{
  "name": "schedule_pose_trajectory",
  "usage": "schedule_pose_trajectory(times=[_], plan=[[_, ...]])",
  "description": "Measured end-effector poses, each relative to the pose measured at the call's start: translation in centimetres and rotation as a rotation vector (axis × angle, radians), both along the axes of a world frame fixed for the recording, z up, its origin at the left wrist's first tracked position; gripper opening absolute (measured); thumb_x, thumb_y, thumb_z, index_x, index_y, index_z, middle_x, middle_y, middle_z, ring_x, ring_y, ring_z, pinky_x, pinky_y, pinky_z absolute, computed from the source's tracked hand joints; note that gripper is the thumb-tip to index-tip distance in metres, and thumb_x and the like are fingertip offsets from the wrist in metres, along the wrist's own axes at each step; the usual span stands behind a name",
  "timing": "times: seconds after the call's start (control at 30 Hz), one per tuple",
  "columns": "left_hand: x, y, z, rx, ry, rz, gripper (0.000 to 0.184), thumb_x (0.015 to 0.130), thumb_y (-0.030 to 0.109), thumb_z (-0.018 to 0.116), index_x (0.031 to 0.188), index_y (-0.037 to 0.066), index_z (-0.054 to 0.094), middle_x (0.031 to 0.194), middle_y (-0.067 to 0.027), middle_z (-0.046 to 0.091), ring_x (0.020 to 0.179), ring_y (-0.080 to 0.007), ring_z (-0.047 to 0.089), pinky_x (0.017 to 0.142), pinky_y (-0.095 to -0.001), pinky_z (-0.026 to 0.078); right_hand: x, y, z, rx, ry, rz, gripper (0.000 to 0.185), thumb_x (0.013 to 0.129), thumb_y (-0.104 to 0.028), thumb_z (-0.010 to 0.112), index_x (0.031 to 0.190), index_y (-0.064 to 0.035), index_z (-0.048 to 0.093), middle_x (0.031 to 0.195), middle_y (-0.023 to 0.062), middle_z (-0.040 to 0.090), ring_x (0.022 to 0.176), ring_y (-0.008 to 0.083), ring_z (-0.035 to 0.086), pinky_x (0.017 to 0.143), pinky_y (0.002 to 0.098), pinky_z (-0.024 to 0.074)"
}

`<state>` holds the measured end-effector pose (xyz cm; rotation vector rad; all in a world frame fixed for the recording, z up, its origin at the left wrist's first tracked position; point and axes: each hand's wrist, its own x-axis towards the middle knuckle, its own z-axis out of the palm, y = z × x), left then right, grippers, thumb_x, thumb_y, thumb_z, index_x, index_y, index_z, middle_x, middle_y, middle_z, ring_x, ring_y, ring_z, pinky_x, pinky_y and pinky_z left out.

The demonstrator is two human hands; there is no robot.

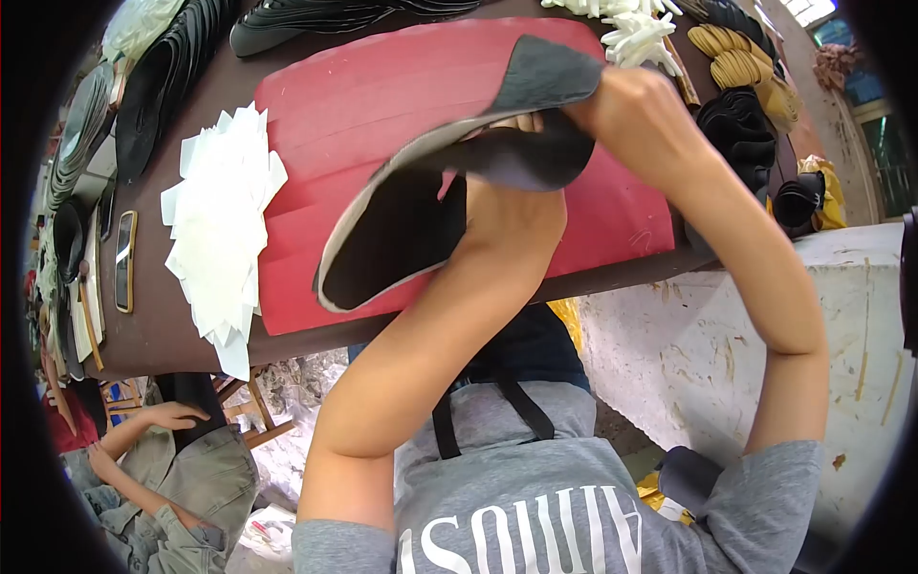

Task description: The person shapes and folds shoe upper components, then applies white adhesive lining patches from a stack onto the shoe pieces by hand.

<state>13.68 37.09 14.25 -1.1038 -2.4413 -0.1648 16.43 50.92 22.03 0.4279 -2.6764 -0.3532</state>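
A black leather boot-upper piece (392, 225) with a pale inner edge is held curved above a red mat (382, 81). My right hand (626, 105) is closed on its upper right end, where a dark flap (550, 72) stands up. My left hand (516, 122) is mostly hidden behind the leather; only some bent fingers show over its edge, gripping it. My left forearm passes beneath the piece. Left of the leather lies a loose pile of white cut sheets (220, 210), overlapping the mat's edge.
A phone (125, 261) lies at the table's left side. Stacked black pieces (177, 77) line the back left. White bundles (636, 33), tan stacked pieces (741, 62) and black rolled pieces (736, 134) sit at the right. Another person's hands (172, 414) show at lower left.
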Motion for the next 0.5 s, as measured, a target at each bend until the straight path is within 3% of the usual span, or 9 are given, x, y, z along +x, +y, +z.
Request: schedule_pose_trajectory(times=[0.03,0.1,0.3,0.43,0.5], plan=[[-0.2,0.2,-0.1,-0.002,0.064,0.009,0.027,0.081,0.014,0.055,0.101,-0.001,0.064,0.09,-0.0148,0.063,0.079,-0.0217,0.046,0.065,-0.0318,0.036,-0.8,1.3,-0.1,-0.001,-0.001,0.005,0.02,0.073,-0.001,0.06,0.094,-0.0008,0.062,0.081,0.0124,0.067,0.062,0.0271,0.062,0.055,0.0344,0.049],[-0.1,0.4,-0.2,-0.007,0.197,0.014,0.028,0.079,0.013,0.056,0.102,-0.002,0.064,0.087,-0.0153,0.065,0.08,-0.0217,0.049,0.065,-0.0309,0.037,-2.7,5.2,-0.5,-0.45,-0.069,0.069,0.028,0.071,0.0,0.062,0.099,-0.0017,0.066,0.085,0.0131,0.069,0.067,0.029,0.065,0.058,0.0357,0.0498],[1.6,2.0,1.5,-0.318,0.098,0.147,0.032,0.08,0.013,0.055,0.104,-0.005,0.062,0.093,-0.0166,0.064,0.08,-0.0219,0.049,0.065,-0.0314,0.037,-2.2,2.8,-1.2,-0.473,0.072,-0.232,0.02,0.072,-0.015,0.067,0.083,0.0006,0.07,0.079,0.0182,0.069,0.062,0.0351,0.062,0.057,0.0385,0.048],[0.5,2.2,0.3,-0.038,0.008,0.073,0.039,0.084,0.021,0.056,0.108,-0.009,0.06,0.102,-0.0196,0.063,0.087,-0.0232,0.044,0.07,-0.0322,0.036,-2.1,2.6,-1.0,-0.508,0.014,-0.225,0.017,0.071,-0.013,0.067,0.082,0.0,0.07,0.077,0.019,0.068,0.062,0.0373,0.063,0.057,0.0402,0.0482],[0.8,2.3,-0.2,-0.025,0.014,0.057,0.039,0.084,0.021,0.056,0.108,-0.009,0.06,0.103,-0.0201,0.062,0.087,-0.0233,0.044,0.071,-0.0321,0.036,-1.7,2.5,-1.0,-0.486,-0.007,-0.266,0.017,0.071,-0.01,0.066,0.086,-0.003,0.07,0.079,0.0176,0.069,0.064,0.0372,0.063,0.058,0.0404,0.0483]])
